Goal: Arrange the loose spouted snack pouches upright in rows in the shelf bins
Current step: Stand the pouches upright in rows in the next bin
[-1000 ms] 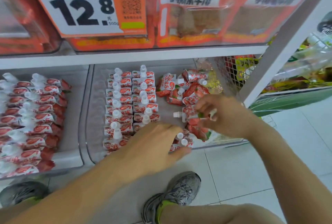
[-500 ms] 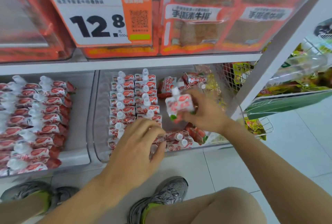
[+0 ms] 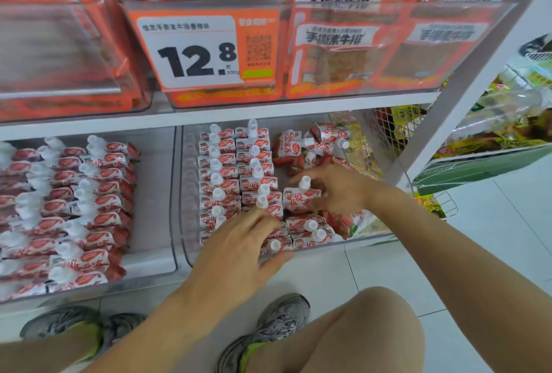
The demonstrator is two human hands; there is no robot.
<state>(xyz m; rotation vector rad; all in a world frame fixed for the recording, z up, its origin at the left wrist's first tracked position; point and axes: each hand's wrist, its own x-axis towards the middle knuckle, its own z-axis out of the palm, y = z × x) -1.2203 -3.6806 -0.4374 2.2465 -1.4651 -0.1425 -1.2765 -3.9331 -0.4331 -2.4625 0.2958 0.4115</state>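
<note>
Shop shelving, low clear bin [image 3: 191,241] above a tiled floor. Right hand [image 3: 337,190] pinches an upright spouted pouch [image 3: 300,198], setting it beside two finished rows [image 3: 236,175]. Left hand [image 3: 239,247], fingers loosely spread, rests on the near pouches. Loose pouches [image 3: 313,145] lie heaped far right. Risk: the soft pouch could topple sideways, or a nudge could knock over neighbours. Palm hides the nearest pouches; label print is illegible.

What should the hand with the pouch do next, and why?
Probably set it down upright. The right hand holds a pouch beside the second row, just behind the upright pouches starting a third row, while loose pouches wait behind.
</note>
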